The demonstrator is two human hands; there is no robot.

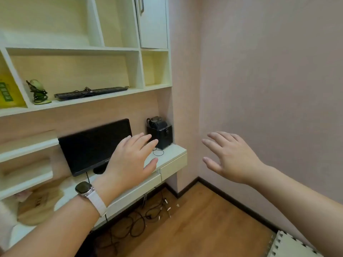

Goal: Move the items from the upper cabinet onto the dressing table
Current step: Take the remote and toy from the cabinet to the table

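A black keyboard (91, 93) lies on the open upper shelf (104, 98), with a green-and-black bundle of cables (38, 91) to its left. Below is the white dressing table (172, 153), carrying a black monitor (94, 145) and a black box-shaped device (161, 133). My left hand (130, 162), with a watch on its wrist, hovers open in front of the monitor. My right hand (230, 156) is raised open to the right of the table, in front of the pink wall. Neither hand touches anything.
A closed cabinet door (153, 23) sits at the top. A yellow item (8, 91) stands in the left shelf bay. A brown paper bag (37, 206) lies on the table's left. Tangled cables (133, 225) cover the wooden floor underneath; a foam mat (291, 247) is at the lower right.
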